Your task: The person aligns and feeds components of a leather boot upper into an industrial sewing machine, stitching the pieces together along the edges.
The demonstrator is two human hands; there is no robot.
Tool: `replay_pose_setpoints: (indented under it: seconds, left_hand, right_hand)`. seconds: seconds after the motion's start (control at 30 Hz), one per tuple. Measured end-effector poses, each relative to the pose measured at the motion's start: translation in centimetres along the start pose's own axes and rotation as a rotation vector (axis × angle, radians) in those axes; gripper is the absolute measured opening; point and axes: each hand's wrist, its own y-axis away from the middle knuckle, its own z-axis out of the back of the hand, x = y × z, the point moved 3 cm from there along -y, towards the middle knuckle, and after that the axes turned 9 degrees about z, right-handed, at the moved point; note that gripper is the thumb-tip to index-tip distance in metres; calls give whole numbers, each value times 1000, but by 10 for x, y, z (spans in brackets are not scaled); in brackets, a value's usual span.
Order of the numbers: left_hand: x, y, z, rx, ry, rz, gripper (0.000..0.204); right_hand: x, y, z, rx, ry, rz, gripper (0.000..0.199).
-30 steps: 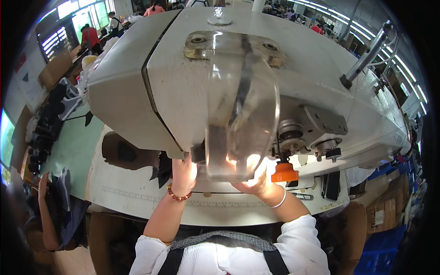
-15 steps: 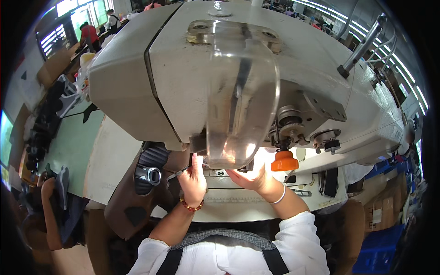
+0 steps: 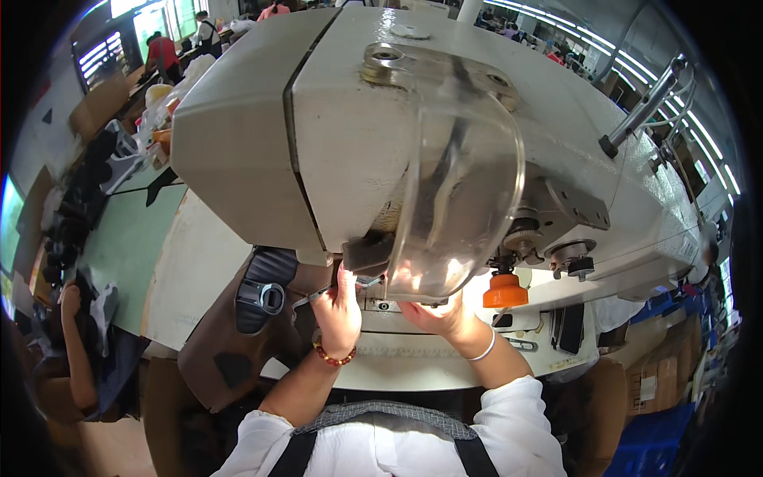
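Where it spreads over the counter (image 3: 197,258) left of the hands and hangs past the front edge, the brown workpiece (image 3: 205,340) looks smooth and leathery, with a dark angular patch (image 3: 233,370) low down. On top of it sit a black ribbed pad (image 3: 272,265) and a grey, hard-looking loop fitting (image 3: 273,299) with a rounded opening. A thin grey strip (image 3: 311,298) runs to the left hand (image 3: 337,322), which touches the workpiece's edge, thumb extended toward the machine; how tightly its fingers close cannot be told. The right hand (image 3: 445,316) reaches beneath the sewing machine (image 3: 350,135), part-curled, its fingertips obscured, so whether it grips anything is unclear. A curved clear plastic guard (image 3: 465,187), scuffed and glossy, blocks much of the stitching area. Just beside it hangs an orange knob (image 3: 505,291).
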Motion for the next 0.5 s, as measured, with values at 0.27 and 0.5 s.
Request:
replay_pose_setpoints:
  seconds: [0.27,0.5]
  left_hand:
    - [-10,-3,-9,-49,36,-112,25]
    - [-5,2,-5,11,-52,81,18]
  right_hand:
    - [-3,1,-2,3,-5,-39,30]
    - [-3,-9,5,11,68,22,30]
